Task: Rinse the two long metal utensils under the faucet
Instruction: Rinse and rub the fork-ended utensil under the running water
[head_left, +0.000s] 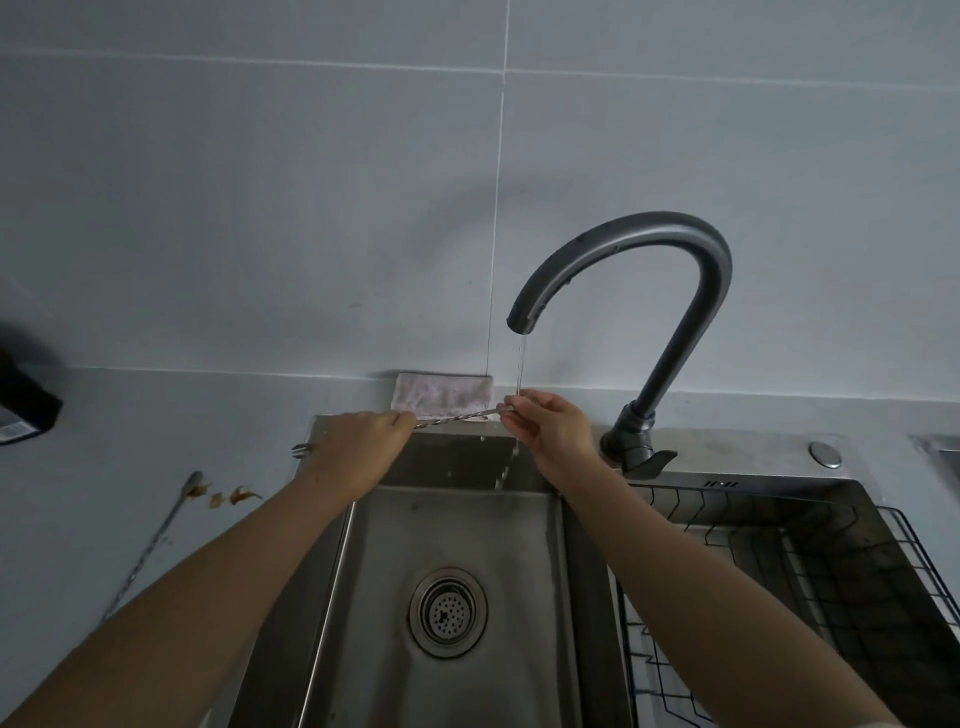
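Note:
A long twisted metal utensil (457, 419) is held level above the back of the steel sink (452, 525). My left hand (361, 441) grips its left part, and a small fork end (300, 450) sticks out past that hand. My right hand (550, 428) pinches its right end under a thin stream of water falling from the dark curved faucet (649, 270). A second long metal utensil (156, 535) lies on the counter to the left, its top end beside brown smears (228, 496).
A folded grey cloth (441, 396) lies behind the sink against the tiled wall. A black wire rack (810, 582) fills the right basin. The drain strainer (448, 613) sits mid-basin. A dark box (26, 400) stands at far left. A round metal cap (825, 454) sits right of the faucet.

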